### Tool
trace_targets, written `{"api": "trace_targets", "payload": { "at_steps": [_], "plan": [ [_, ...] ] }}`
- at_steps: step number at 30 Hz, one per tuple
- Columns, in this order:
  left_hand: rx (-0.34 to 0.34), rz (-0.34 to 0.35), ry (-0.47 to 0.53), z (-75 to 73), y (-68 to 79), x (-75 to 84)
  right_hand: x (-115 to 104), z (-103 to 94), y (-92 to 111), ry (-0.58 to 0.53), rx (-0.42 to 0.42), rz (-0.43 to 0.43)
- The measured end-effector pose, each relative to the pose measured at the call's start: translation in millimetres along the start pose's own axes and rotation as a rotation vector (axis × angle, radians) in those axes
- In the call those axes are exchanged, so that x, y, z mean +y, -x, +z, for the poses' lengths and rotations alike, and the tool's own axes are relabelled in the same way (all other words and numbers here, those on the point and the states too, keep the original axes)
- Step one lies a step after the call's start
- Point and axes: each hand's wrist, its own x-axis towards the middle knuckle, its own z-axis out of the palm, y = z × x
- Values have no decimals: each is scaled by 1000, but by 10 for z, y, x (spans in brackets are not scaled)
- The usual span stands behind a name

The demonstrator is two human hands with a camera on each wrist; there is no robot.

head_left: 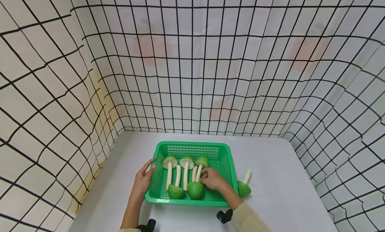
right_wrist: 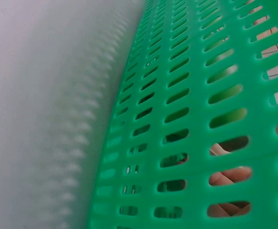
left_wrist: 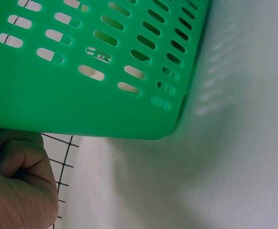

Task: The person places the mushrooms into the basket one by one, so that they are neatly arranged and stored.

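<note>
A green plastic basket (head_left: 192, 202) with slotted walls holds several toy mushrooms with green caps and pale stems. Three of them, such as the middle mushroom (head_left: 185, 178), lie with caps toward the far wall; others, like the left near mushroom (head_left: 175, 192), point their caps toward me. My left hand (head_left: 142, 181) grips the basket's left rim; curled fingers show beside the basket wall in the left wrist view. Inside the basket, my right hand (head_left: 212, 179) pinches the stem of the right far mushroom (head_left: 202, 160). Through the slots in the right wrist view, its fingers (right_wrist: 229, 176) show partly.
Another green-capped mushroom (head_left: 244, 188) lies on the white table (head_left: 270, 178), just right of the basket. Black wire mesh (head_left: 192, 75) rises at the back and both sides of the table. Dark wrist-camera mounts (head_left: 224, 216) sit by the forearms.
</note>
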Motion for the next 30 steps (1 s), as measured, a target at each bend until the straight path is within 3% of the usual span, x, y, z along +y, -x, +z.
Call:
{"api": "trace_targets", "payload": {
  "at_steps": [9, 23, 30],
  "plan": [
    [-3, 3, 1, 19, -17, 6, 51, -25, 4, -18, 34, 10],
    [-4, 11, -16, 8, -16, 8, 57, -222, 135, 27, 190, -55],
    [-13, 14, -9, -3, 25, 5, -91, -374, 293, -66, 210, -100]
  ]
}}
